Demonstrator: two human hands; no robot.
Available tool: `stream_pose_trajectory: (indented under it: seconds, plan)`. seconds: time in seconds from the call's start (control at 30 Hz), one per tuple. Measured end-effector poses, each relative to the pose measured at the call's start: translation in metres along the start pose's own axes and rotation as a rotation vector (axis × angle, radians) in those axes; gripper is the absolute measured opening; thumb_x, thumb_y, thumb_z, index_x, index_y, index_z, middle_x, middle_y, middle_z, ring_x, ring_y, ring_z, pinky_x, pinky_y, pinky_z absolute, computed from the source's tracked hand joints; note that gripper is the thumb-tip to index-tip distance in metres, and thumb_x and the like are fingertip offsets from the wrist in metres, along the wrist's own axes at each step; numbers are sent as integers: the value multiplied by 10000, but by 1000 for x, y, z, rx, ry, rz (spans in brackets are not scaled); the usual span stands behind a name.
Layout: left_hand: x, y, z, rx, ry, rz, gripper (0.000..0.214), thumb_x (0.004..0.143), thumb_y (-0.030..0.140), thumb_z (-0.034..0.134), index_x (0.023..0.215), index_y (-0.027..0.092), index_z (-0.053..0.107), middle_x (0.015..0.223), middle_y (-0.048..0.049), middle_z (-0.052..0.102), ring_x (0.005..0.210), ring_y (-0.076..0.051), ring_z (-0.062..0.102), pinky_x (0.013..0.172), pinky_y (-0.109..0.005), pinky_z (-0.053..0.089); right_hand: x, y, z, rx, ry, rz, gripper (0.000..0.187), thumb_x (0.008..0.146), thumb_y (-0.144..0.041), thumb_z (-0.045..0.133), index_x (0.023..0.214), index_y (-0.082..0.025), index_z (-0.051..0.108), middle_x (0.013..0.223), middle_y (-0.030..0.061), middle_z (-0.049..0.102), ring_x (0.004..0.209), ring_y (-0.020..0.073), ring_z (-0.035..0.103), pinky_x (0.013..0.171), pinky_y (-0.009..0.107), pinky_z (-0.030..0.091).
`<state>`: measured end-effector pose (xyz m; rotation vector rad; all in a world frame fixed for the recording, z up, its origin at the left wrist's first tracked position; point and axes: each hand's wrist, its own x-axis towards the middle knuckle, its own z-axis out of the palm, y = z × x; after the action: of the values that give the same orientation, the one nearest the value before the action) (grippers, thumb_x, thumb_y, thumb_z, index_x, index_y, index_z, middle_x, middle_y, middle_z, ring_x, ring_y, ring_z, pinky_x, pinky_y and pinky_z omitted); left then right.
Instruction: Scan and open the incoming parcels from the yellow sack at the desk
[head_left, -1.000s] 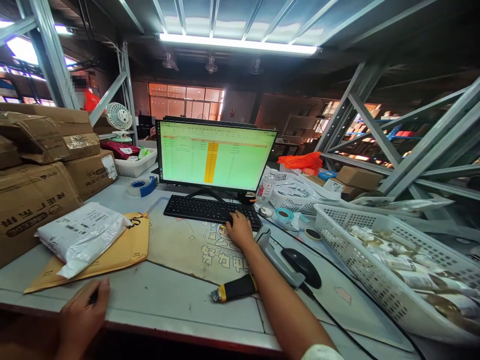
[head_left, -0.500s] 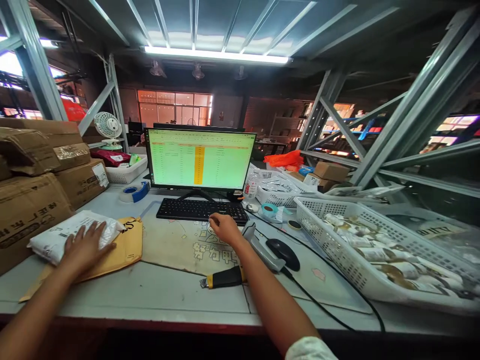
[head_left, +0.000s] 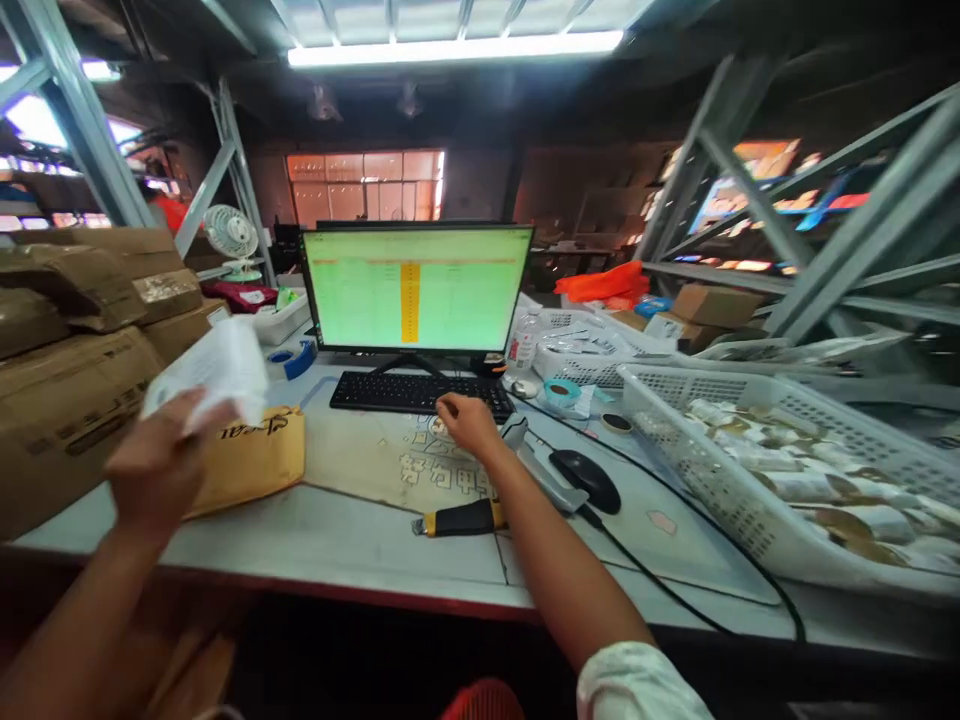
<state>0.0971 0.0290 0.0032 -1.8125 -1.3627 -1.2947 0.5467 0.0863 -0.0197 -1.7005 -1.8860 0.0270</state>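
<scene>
My raised left hand point(head_left: 161, 470) pinches a white plastic mailer point(head_left: 214, 375) narrowly above a kraft padded envelope point(head_left: 251, 460), lower left; my loosely curled right hand point(head_left: 469, 422) rests on the black keyboard point(head_left: 412, 393) at center.

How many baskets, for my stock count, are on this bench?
3 white plastic baskets: one left of the monitor, one right of it, one front right holding rolls. Others may be hidden.

White plastic mailer point(head_left: 216, 372), held up, slightly bent
</scene>
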Motion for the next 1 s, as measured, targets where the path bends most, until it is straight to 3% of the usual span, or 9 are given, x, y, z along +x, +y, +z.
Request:
stream_pose_trajectory:
  seconds: [0.1, 0.2, 0.3, 0.5, 0.57, 0.63, 0.73, 0.87, 1.0]
  plan:
    - [-42, 58, 1, -179, -140, 353, 505, 906, 32, 442, 1341, 177, 656, 1364, -80, 690, 1344, -257, 602, 1162, -450, 469, 1, 4, 1, 15, 63, -10, 315, 993, -317, 513, 1116, -176, 767, 1019, 101, 789, 958, 245, 728, 837, 304, 495]
    - [-88, 104, 8, -341, -318, 495, 643, 891, -18, 399, 1463, 216, 578, 1385, -65, 678, 1369, -207, 582, 1188, -407, 458, 3, 8, 4, 35, 162, -43, 308, 958, -327, 535, 1055, -161, 776, 953, 102, 789, 874, 242, 727, 798, 311, 500]
    - [-117, 128, 8, -385, -467, 521, 711, 906, -13, 408, 1578, 219, 439, 1459, -66, 621, 1417, -211, 533, 1214, -417, 435, 3, 7, 4, 66, 198, -66, 302, 935, -336, 541, 997, -159, 778, 878, 94, 780, 790, 222, 709, 759, 304, 499]
    - [-122, 130, 2, -423, -578, 460, 670, 941, 44, 436, 1588, 215, 414, 1529, -68, 555, 1456, -222, 488, 1217, -444, 427, -9, 15, -34, 53, 272, 1, 337, 946, -364, 520, 1005, -137, 763, 910, 130, 768, 807, 230, 693, 774, 326, 507]
    - [-123, 129, 3, -432, -579, 442, 631, 931, 52, 460, 1546, 194, 471, 1524, -73, 560, 1453, -225, 491, 1212, -445, 429, -24, 28, -50, -96, 213, 139, 338, 941, -377, 544, 1024, -137, 767, 957, 164, 765, 884, 268, 702, 825, 368, 506]
    - [-125, 130, 5, -446, -567, 415, 592, 918, 54, 480, 1494, 182, 525, 1503, -73, 583, 1437, -224, 509, 1204, -443, 435, -43, 43, -58, -282, 63, 293, 360, 919, -433, 591, 1051, -148, 768, 986, 193, 759, 939, 329, 703, 837, 429, 511]
    - [-128, 131, 9, -476, -550, 381, 569, 909, 62, 500, 1461, 187, 552, 1479, -75, 606, 1423, -225, 522, 1195, -443, 442, -70, 59, -54, -460, -152, 411, 490, 868, -530, 656, 1146, -134, 729, 1061, 240, 735, 983, 398, 700, 810, 487, 530]
    - [-126, 131, 6, -488, -572, 388, 579, 912, 70, 516, 1481, 180, 528, 1495, -95, 588, 1435, -248, 508, 1192, -465, 447, -85, 57, -38, -526, -196, 431, 639, 874, -559, 646, 1286, -71, 634, 1221, 287, 673, 1088, 419, 683, 865, 499, 534]
    - [-123, 133, -22, -517, -566, 402, 486, 969, 128, 553, 1453, 161, 537, 1435, -118, 632, 1365, -256, 569, 1147, -455, 493, -82, 48, -36, -571, -314, 528, 504, 898, -404, 631, 1244, -39, 652, 1155, 302, 692, 1079, 415, 694, 850, 476, 537]
